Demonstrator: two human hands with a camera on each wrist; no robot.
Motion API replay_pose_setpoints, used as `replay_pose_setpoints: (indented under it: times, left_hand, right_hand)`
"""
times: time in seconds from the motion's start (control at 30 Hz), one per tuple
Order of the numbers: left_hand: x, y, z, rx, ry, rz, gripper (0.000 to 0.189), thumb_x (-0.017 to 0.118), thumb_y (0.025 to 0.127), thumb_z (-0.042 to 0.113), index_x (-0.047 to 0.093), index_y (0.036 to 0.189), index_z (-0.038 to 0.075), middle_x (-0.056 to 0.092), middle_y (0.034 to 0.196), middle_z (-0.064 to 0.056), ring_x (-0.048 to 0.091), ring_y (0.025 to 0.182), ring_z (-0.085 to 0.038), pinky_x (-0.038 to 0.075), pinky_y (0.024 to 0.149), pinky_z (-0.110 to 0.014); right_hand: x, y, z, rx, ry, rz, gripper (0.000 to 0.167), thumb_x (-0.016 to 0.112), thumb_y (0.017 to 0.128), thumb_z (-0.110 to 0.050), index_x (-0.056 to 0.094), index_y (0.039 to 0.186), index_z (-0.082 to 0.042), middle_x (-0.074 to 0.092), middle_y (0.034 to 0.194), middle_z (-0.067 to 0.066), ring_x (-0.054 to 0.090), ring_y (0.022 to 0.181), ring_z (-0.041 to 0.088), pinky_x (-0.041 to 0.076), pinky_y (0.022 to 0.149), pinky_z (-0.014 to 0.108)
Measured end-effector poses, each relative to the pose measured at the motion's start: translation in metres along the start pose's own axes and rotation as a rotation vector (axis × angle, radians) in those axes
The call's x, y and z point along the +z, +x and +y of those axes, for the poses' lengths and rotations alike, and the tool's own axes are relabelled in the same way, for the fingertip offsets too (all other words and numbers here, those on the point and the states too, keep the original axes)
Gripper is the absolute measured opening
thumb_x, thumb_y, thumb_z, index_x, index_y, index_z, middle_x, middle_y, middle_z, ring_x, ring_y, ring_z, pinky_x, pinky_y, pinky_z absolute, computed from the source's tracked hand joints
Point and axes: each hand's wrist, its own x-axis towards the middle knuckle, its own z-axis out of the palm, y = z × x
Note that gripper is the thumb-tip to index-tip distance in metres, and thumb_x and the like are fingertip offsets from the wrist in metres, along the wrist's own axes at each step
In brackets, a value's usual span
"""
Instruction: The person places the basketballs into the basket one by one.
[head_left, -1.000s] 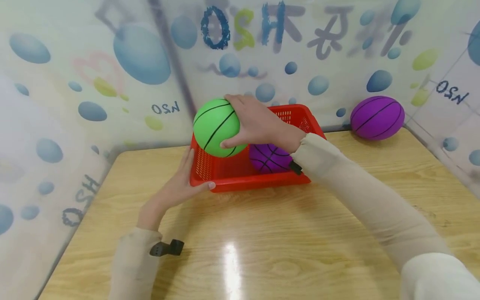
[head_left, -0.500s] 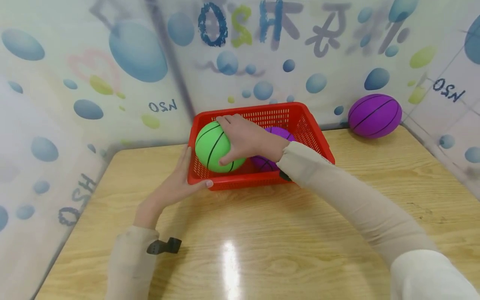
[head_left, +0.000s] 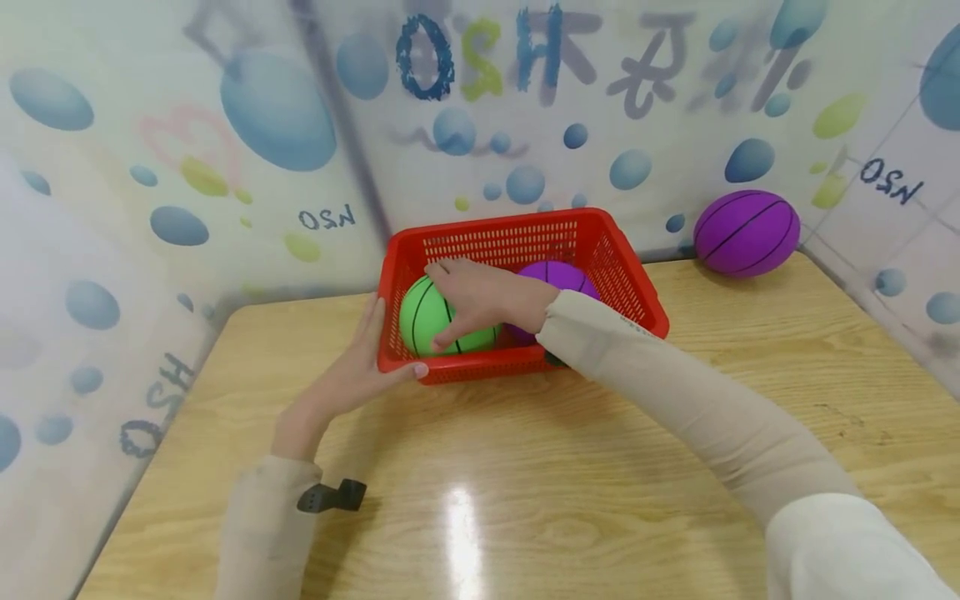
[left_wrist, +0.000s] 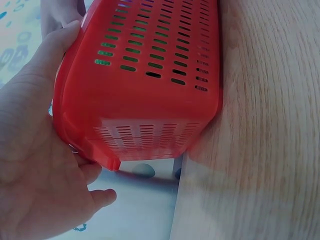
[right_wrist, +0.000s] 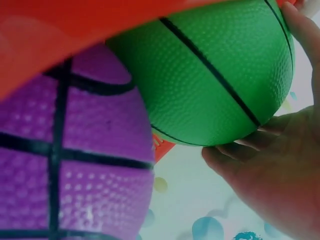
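A green, pebbled ball with black lines (head_left: 427,321) is held low inside a red, rectangular plastic basket with slotted walls (head_left: 480,367), at the basket's left end. It is gripped from above by the right hand (head_left: 480,292), whose fingers are spread widely and bent over its top, with the thumb set against its near side; whether the basket's floor is touched by the ball cannot be told. The basket's near left corner is braced by the left hand (head_left: 348,377), which is spread wide, its fingers laid fairly straight along the left side and its thumb laid on the front rim. To the right of the green ball, a purple ball with black lines (head_left: 558,272) is contained in the same basket and is partly covered by the right forearm; whether the two balls are in contact cannot be made out. The basket is set upright on a light, wood-grained desk (head_left: 540,483), near a white wall printed with blue and green spots (head_left: 262,225). A second purple ball (head_left: 746,233) is placed outside the basket, near the desk's far right corner
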Motion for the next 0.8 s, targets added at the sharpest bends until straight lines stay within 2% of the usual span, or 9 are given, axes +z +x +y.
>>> replay_pose_setpoints:
  times: [0.13, 0.23, 0.47, 0.6, 0.8]
  left_hand:
    - [0.0, -0.001, 0.002, 0.005, -0.009, 0.002, 0.108, 0.067, 0.081, 0.048, -0.012, 0.149, 0.018, -0.018, 0.153, 0.004, 0.0, 0.139, -0.025, 0.028, 0.103, -0.054]
    - [0.0, -0.002, 0.003, 0.007, -0.004, 0.004, 0.108, 0.067, 0.081, 0.048, -0.011, 0.149, 0.016, -0.017, 0.153, 0.003, 0.0, 0.139, -0.025, 0.028, 0.103, -0.053]
    - [0.001, -0.001, 0.002, 0.016, 0.013, 0.008, 0.109, 0.067, 0.08, 0.049, -0.012, 0.149, 0.016, -0.018, 0.153, 0.004, 0.0, 0.139, -0.025, 0.026, 0.103, -0.055]
    - [0.003, -0.001, 0.001, 0.021, 0.006, 0.011, 0.109, 0.068, 0.08, 0.049, -0.011, 0.149, 0.017, -0.017, 0.153, 0.003, -0.001, 0.139, -0.025, 0.026, 0.103, -0.056]
    - [0.002, -0.001, 0.0, 0.011, 0.002, 0.015, 0.11, 0.069, 0.08, 0.048, -0.011, 0.149, 0.017, -0.018, 0.153, 0.002, -0.002, 0.139, -0.026, 0.025, 0.103, -0.057]
  right_hand:
    - [0.001, -0.001, -0.001, 0.01, -0.008, -0.043, 0.099, 0.062, 0.08, -0.056, 0.015, 0.148, -0.001, 0.019, 0.151, 0.014, 0.019, 0.137, 0.027, 0.018, 0.11, 0.035]
    - [0.001, -0.003, -0.002, 0.015, -0.01, -0.063, 0.096, 0.061, 0.083, -0.053, 0.012, 0.148, -0.001, 0.014, 0.153, 0.014, 0.013, 0.139, 0.028, 0.014, 0.111, 0.035]
    - [-0.01, -0.02, 0.009, 0.025, 0.049, -0.025, 0.091, 0.059, 0.086, -0.047, 0.011, 0.148, 0.0, 0.011, 0.153, 0.015, 0.009, 0.14, 0.026, 0.011, 0.112, 0.033]
    - [-0.029, -0.043, 0.029, 0.086, 0.105, 0.036, 0.087, 0.057, 0.087, -0.041, 0.011, 0.148, -0.001, 0.013, 0.153, 0.013, 0.012, 0.139, 0.025, 0.014, 0.111, 0.035]
    - [-0.053, -0.091, 0.081, 0.228, 0.176, 0.157, 0.085, 0.058, 0.088, -0.04, 0.013, 0.148, -0.001, 0.02, 0.15, 0.017, 0.021, 0.136, 0.033, 0.022, 0.108, 0.046]
